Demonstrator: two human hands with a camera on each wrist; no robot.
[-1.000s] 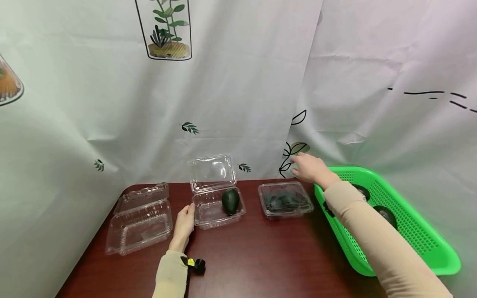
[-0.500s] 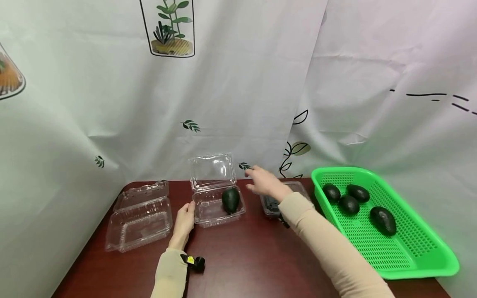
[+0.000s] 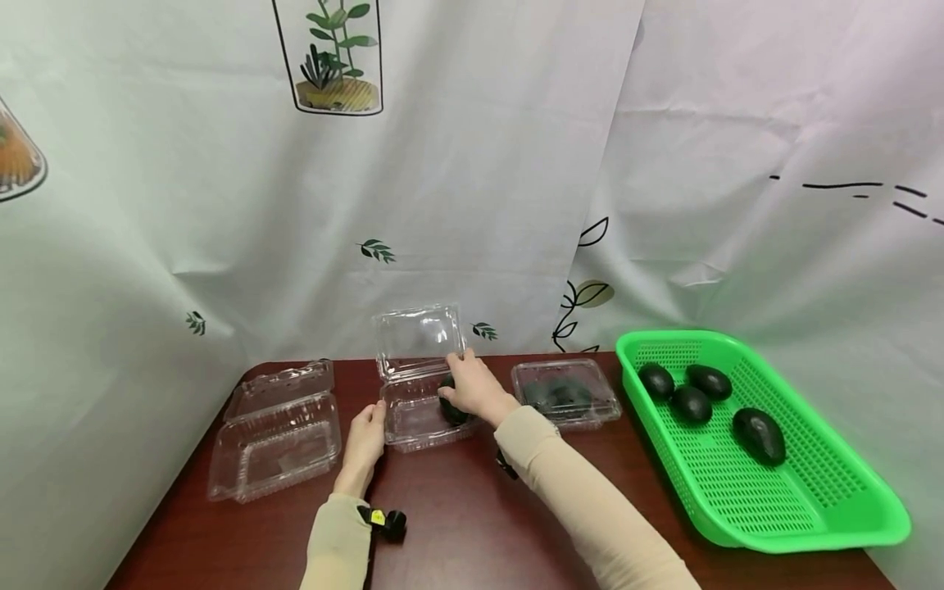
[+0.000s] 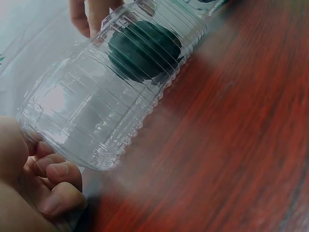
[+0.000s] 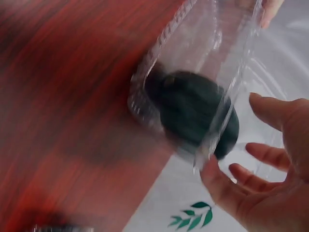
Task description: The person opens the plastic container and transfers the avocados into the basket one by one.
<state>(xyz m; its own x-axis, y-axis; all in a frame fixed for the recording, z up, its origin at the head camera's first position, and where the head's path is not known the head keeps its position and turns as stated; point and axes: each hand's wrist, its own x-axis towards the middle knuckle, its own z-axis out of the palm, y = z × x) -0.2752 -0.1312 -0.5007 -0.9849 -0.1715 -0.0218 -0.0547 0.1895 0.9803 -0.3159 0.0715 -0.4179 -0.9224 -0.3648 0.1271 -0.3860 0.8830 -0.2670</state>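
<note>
Head view: the left hand holds the clear box at its 9 o'clock side, fingers curled. The right hand has a wide grip at the box's lid, by the avocado. No writing shows.

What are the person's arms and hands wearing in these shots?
Both arms are covered by long, close-fitting beige sleeves that end at the wrists. The left hand and right hand are bare, with no gloves. A small black device with a yellow mark is strapped at the left wrist; a dark strap shows under the right wrist.
</note>
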